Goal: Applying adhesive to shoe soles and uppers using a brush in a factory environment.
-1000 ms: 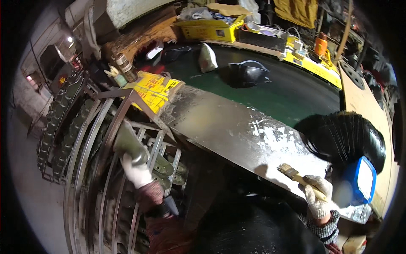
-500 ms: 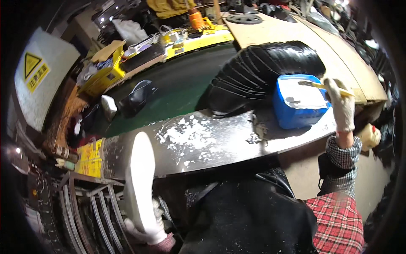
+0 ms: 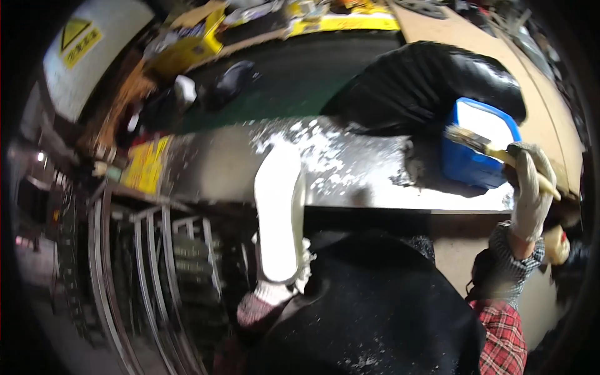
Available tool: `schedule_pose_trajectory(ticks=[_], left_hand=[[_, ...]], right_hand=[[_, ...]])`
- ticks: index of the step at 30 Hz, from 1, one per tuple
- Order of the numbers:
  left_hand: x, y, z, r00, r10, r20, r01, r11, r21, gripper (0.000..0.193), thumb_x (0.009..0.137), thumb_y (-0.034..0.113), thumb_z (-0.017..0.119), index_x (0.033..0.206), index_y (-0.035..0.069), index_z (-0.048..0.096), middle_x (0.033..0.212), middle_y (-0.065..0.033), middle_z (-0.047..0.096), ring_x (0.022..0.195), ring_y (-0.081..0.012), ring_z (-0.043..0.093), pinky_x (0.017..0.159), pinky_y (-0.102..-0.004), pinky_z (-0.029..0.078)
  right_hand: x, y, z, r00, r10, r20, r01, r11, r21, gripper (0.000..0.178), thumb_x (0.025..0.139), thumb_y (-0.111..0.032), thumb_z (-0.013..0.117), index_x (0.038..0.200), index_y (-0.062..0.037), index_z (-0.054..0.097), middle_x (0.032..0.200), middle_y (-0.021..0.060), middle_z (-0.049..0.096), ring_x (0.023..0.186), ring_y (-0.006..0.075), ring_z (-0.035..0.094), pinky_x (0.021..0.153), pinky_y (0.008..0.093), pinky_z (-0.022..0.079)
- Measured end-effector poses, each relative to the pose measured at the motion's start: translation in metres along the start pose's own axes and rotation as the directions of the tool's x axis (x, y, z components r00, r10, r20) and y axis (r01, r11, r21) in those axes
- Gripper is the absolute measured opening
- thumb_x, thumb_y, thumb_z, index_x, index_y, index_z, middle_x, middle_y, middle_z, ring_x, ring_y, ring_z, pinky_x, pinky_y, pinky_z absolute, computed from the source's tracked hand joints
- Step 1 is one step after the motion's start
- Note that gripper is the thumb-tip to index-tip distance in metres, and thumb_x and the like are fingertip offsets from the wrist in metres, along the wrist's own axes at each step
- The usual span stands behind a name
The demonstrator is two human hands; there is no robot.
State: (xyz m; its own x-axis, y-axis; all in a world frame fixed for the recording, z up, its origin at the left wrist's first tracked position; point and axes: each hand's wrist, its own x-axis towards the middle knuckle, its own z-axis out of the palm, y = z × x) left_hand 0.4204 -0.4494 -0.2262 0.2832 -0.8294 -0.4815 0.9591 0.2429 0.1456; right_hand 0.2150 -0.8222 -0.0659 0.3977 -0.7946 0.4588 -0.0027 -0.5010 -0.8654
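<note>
White panel (image 3: 75,62) at upper left bearing a yellow triangular warning sign (image 3: 74,28) with a yellow rectangular label (image 3: 83,47) just below; yellow box (image 3: 181,53) (cardboard-like) beside it.

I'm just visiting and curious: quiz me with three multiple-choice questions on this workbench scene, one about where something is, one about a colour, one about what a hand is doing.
1. Where is the brush?
A. Over the blue tub
B. On the floor
C. On the metal rack

2. What colour is the tub?
A. Red
B. Blue
C. Green

3. What is the right hand doing?
A. Resting empty
B. Gripping the brush handle
C. Holding a hammer

Answers:
1 A, the bristles sit above the tub's open top.
2 B, its walls are plainly blue.
3 B, the gloved fingers close round the pale handle, while the left hand lies flat at the edge of the metal plate.
</note>
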Motion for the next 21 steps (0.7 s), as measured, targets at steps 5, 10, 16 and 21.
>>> schedule_pose_trajectory(ticks=[5, 10, 16, 21], left_hand=[[0.029, 0.002, -0.038, 0.904, 0.426, 0.031, -0.427, 0.896, 0.121, 0.074, 0.095, 0.065, 0.037, 0.129, -0.001, 0.049, 0.098, -0.021, 0.064, 0.071, -0.0289, 0.066, 0.059, -0.0428, 0.057], [0.025, 0.009, -0.066, 0.898, 0.146, 0.416, -0.16, 0.987, -0.003, 0.097, 0.083, 0.083, 0.035, 0.149, 0.012, 0.036, 0.13, -0.0197, 0.053, 0.108, -0.0333, 0.061, 0.09, -0.0529, 0.052], [0.024, 0.009, -0.065, 0.959, 0.144, 0.243, -0.141, 0.99, -0.027, 0.09, 0.087, 0.078, 0.037, 0.15, 0.014, 0.033, 0.138, -0.0183, 0.049, 0.117, -0.0326, 0.057, 0.094, -0.0543, 0.05], [0.023, 0.02, -0.078, 0.937, 0.08, 0.34, -0.102, 0.994, 0.047, 0.087, 0.089, 0.076, 0.037, 0.152, 0.016, 0.029, 0.147, -0.0153, 0.043, 0.127, -0.0339, 0.051, 0.1, -0.0576, 0.047]], right_hand=[[-0.033, -0.039, 0.159, 0.586, -0.478, 0.654, 0.315, 0.879, 0.359, 0.018, 0.092, -0.016, 0.066, 0.102, -0.0012, 0.069, 0.091, 0.0133, 0.071, 0.078, 0.0182, 0.068, 0.069, 0.0293, 0.054], [-0.021, 0.013, 0.257, 0.739, 0.019, 0.674, -0.328, 0.883, 0.335, 0.022, 0.094, -0.016, 0.066, 0.107, 0.0025, 0.066, 0.09, 0.0055, 0.07, 0.079, 0.0086, 0.063, 0.07, 0.0243, 0.052], [-0.021, -0.014, 0.203, 0.395, -0.536, 0.746, 0.345, 0.839, 0.42, 0.018, 0.085, -0.008, 0.073, 0.101, -0.0005, 0.069, 0.094, 0.0076, 0.071, 0.083, 0.0137, 0.067, 0.074, 0.0235, 0.054], [0.015, 0.002, 0.254, 0.757, 0.014, 0.653, -0.186, 0.963, 0.195, 0.024, 0.093, -0.02, 0.068, 0.101, 0.0024, 0.068, 0.083, 0.0042, 0.068, 0.074, 0.0072, 0.061, 0.065, 0.0224, 0.052]])
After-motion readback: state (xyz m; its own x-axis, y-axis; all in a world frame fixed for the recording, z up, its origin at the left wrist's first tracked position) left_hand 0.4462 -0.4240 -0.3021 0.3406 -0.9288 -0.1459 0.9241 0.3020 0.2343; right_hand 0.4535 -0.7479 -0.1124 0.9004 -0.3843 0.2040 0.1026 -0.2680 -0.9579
